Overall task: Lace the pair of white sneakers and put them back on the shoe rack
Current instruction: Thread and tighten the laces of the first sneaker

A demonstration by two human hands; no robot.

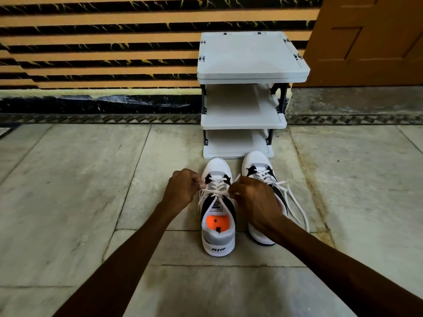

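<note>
Left hand clenched on lace end | right hand likewise, apparently | left sneaker on floor between grips, lengthwise toward shoe rack | right sneaker just beside.

Light: dim, soft, even indoor light.
Shadows: faint, diffuse.
Glare: none strong.
Focus: centre sharp, slight softness overall.
Distortion: wide-angle bending of lines toward the edges.
</note>
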